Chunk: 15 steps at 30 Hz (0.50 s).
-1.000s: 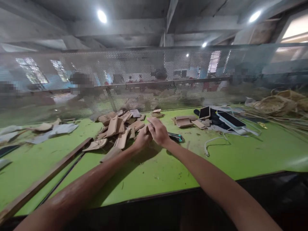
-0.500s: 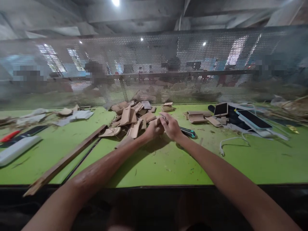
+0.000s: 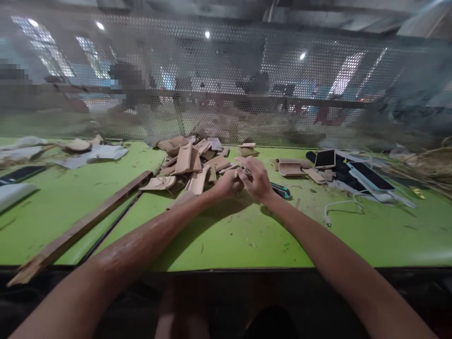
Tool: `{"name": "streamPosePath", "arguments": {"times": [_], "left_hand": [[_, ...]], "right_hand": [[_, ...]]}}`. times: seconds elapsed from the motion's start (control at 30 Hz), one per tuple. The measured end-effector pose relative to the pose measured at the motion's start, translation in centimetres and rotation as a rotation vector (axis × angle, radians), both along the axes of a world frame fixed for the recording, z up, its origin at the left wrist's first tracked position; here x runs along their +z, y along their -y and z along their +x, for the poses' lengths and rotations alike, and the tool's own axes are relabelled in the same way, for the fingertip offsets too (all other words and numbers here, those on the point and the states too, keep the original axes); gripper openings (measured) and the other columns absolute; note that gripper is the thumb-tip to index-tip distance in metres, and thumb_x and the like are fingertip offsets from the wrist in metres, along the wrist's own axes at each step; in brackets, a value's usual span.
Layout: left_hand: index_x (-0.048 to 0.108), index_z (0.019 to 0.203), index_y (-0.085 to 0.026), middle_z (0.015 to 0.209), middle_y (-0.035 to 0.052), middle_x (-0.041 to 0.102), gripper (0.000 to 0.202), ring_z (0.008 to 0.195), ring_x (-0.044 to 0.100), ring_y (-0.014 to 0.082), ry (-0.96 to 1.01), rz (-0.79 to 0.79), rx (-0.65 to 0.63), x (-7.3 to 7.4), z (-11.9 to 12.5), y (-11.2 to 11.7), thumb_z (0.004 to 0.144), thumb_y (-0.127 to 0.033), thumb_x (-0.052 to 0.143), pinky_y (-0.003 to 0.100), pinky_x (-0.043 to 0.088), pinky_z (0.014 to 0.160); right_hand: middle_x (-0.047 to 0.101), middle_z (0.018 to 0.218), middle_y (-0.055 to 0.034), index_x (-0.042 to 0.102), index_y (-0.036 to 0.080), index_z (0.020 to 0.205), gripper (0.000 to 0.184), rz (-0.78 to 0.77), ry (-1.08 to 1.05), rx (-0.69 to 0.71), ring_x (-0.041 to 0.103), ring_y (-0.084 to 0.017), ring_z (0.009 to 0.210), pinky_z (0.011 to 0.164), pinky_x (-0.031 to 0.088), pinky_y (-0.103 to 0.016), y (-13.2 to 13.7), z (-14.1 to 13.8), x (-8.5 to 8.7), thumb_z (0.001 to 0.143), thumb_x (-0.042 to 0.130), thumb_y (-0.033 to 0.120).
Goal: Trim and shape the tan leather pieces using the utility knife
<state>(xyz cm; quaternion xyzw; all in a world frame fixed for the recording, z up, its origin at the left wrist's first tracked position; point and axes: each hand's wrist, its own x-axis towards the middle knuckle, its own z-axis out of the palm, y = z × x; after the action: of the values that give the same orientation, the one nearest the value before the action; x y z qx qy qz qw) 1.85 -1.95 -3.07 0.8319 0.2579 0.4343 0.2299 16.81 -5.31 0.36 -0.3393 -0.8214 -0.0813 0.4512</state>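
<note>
My left hand (image 3: 228, 184) is closed, fingers curled in, just right of a heap of tan, curved, stiff pieces (image 3: 183, 160). Against it, my right hand (image 3: 257, 178) is closed too, its fingertips meeting the left ones. A small pale edge shows between the fingers, but what they grip is mostly hidden. A teal and black box cutter (image 3: 281, 190) lies on the green table (image 3: 233, 245) beside my right wrist.
A long wooden stick (image 3: 84, 221) and a thin dark rod (image 3: 109, 228) lie at left. More tan pieces (image 3: 290, 168), phones (image 3: 370, 176) and a white cable (image 3: 341, 203) are at right. A perforated metal screen (image 3: 219, 113) stands behind, with people beyond.
The view has tilted down and shifted a little, so the table sits higher in the picture. My hands stay together, with the right fingers slightly moved over the left.
</note>
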Motion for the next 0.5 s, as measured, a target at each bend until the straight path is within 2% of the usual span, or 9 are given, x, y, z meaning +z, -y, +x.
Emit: {"name": "streamPosePath", "arguments": {"times": [0.1, 0.2, 0.3, 0.4, 0.5], "left_hand": [[0.067, 0.08, -0.013, 0.079, 0.005, 0.07, 0.013, 0.076, 0.06, 0.0156, 0.005, 0.036, 0.005, 0.2, 0.1, -0.2, 0.083, -0.017, 0.055, 0.027, 0.051, 0.073], [0.064, 0.077, -0.013, 0.073, 0.0043, 0.067, 0.017, 0.068, 0.059, 0.0126, 0.031, -0.038, -0.068, 0.8, 0.3, 0.2, 0.089, -0.02, 0.053, 0.024, 0.049, 0.066], [0.063, 0.081, -0.012, 0.076, 0.0054, 0.069, 0.022, 0.064, 0.058, 0.0101, 0.055, -0.119, -0.14, 1.3, 0.4, 0.6, 0.094, -0.024, 0.05, 0.022, 0.048, 0.062], [0.064, 0.082, -0.013, 0.077, 0.0051, 0.07, 0.02, 0.063, 0.057, 0.0103, 0.014, -0.089, -0.126, 1.2, 0.5, 0.4, 0.093, -0.024, 0.052, 0.022, 0.046, 0.059], [0.062, 0.077, -0.014, 0.077, 0.0046, 0.069, 0.011, 0.066, 0.058, 0.0131, -0.055, -0.04, -0.042, 1.0, 0.7, 0.0, 0.086, -0.018, 0.058, 0.025, 0.047, 0.062]], "right_hand": [[0.067, 0.103, -0.0094, 0.068, 0.026, 0.122, 0.041, -0.001, -0.002, 0.028, 0.06, -0.028, 0.101, 0.092, 0.047, -0.045, -0.1, 0.0, 0.1, 0.103, 0.039, 0.049], [0.069, 0.104, -0.0092, 0.07, 0.027, 0.115, 0.046, -0.078, -0.111, 0.028, 0.061, -0.027, 0.103, 0.093, 0.049, -0.044, -1.1, 0.9, -0.4, 0.103, 0.035, 0.055], [0.071, 0.109, -0.0086, 0.069, 0.026, 0.114, 0.049, -0.154, -0.189, 0.025, 0.064, -0.026, 0.103, 0.092, 0.051, -0.042, -1.8, 1.8, -0.7, 0.103, 0.033, 0.057], [0.071, 0.11, -0.0097, 0.069, 0.024, 0.116, 0.047, -0.091, -0.141, 0.048, 0.064, -0.027, 0.105, 0.094, 0.05, -0.044, -1.2, 1.6, -0.2, 0.104, 0.036, 0.054], [0.071, 0.107, -0.0097, 0.07, 0.025, 0.115, 0.044, 0.001, -0.056, 0.073, 0.063, -0.028, 0.105, 0.094, 0.048, -0.045, -0.3, 0.9, 0.5, 0.104, 0.037, 0.051]]}}
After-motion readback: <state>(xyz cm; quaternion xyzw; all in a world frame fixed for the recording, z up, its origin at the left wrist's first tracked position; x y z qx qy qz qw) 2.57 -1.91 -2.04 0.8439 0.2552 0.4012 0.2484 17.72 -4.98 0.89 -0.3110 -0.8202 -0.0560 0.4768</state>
